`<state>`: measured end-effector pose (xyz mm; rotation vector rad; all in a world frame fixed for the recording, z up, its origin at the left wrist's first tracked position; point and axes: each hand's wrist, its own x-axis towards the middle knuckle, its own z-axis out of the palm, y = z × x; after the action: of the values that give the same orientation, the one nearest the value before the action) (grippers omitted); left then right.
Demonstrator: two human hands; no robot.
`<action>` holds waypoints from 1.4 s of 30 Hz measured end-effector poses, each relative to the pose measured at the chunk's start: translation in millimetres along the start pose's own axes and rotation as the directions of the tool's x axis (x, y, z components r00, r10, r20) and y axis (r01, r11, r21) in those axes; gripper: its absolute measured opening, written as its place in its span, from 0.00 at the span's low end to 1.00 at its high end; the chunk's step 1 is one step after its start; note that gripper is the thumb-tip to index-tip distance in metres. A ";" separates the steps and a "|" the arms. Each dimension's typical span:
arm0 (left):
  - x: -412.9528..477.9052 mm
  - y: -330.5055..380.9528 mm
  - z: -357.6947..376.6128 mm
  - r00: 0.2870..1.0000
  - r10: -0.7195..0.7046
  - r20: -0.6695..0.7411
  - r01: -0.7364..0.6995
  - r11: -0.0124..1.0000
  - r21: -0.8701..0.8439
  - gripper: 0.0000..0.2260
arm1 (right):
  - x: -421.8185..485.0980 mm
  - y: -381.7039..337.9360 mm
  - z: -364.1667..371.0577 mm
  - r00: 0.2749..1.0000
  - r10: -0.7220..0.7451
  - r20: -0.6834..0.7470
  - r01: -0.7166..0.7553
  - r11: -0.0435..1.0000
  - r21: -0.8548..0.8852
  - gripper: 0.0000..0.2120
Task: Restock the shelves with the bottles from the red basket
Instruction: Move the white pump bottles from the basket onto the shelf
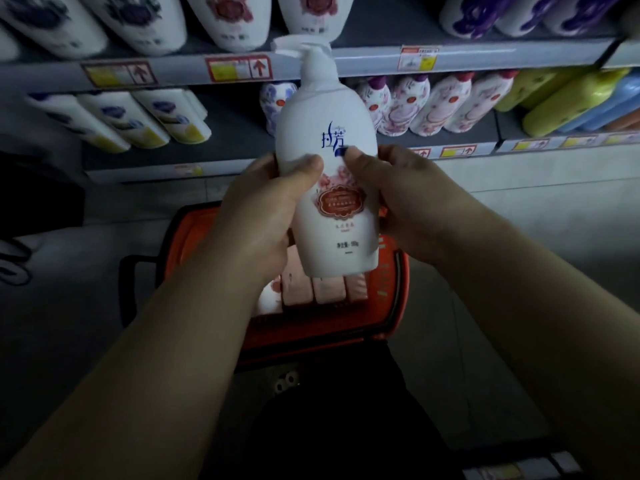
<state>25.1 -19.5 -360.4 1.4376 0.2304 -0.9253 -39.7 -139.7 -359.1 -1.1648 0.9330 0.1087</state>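
I hold a white pump bottle point(323, 133) with a blue logo and a red floral label upright in front of me, above the red basket point(394, 289). My left hand point(263, 209) grips its left side, thumb across the front. My right hand point(401, 202) grips its right side, thumb on the label. Several pale pink bottles point(329, 289) lie in the basket below. The lower shelf point(242, 140) has a bare gap in its middle, directly behind the held bottle.
The upper shelf point(363, 60) carries white bottles with purple and red flowers. On the lower shelf stand white-and-yellow bottles point(138, 123) at left, floral bottles point(426, 105) at right, then yellow and blue ones point(571, 102). Grey tiled floor surrounds the basket.
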 end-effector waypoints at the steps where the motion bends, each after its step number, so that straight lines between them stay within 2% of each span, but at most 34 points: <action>1: 0.6 5.4 5.2 1.000 0.019 -0.013 -0.019 1.000 -0.003 0.07 | 2.2 -7.9 -2.7 1.000 -0.015 0.010 0.015 1.000 0.001 0.19; 11: 11.9 71.6 72.1 0.988 0.150 -0.040 -0.151 0.988 -0.042 0.09 | 14.0 -98.2 -44.5 0.989 -0.128 0.072 0.128 0.992 0.010 0.18; 16: 16.0 107.1 106.6 0.964 0.249 -0.095 -0.253 0.967 -0.037 0.10 | 20.7 -141.3 -60.2 0.977 -0.206 0.053 0.207 0.978 -0.021 0.20; 24: 29.1 163.6 148.1 0.927 0.360 -0.108 -0.370 0.925 -0.084 0.11 | 24.6 -218.4 -83.7 0.911 -0.379 0.161 0.397 0.912 -0.100 0.24; 26: 34.7 178.2 155.6 0.898 0.420 -0.128 -0.428 0.903 -0.035 0.09 | 27.2 -232.8 -87.7 0.893 -0.420 0.163 0.442 0.886 -0.140 0.26; 28: 42.2 190.8 161.7 0.854 0.497 -0.155 -0.499 0.866 0.029 0.12 | 35.1 -244.8 -88.9 0.870 -0.471 0.147 0.490 0.859 -0.148 0.26; 32: 58.3 214.6 175.1 0.705 0.679 -0.204 -0.662 0.734 0.152 0.20 | 56.5 -271.0 -84.7 0.813 -0.565 0.143 0.578 0.811 -0.084 0.24; 36: 81.2 240.4 184.6 0.587 0.772 -0.246 -0.740 0.634 0.225 0.24 | 75.0 -303.5 -74.6 0.741 -0.658 0.138 0.670 0.738 -0.079 0.24; 38: 94.0 250.9 187.4 0.564 0.781 -0.267 -0.755 0.619 0.217 0.28 | 84.1 -315.9 -68.0 0.705 -0.701 0.107 0.709 0.696 -0.114 0.25; 42: 122.3 263.4 184.5 0.575 0.782 -0.241 -0.743 0.622 0.246 0.30 | 105.0 -329.9 -55.2 0.649 -0.758 0.071 0.754 0.626 -0.200 0.27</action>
<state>206.9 -270.8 -211.6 1.5814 -0.2217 0.0399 167.6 -367.6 -192.0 -1.6865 0.3743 -0.5125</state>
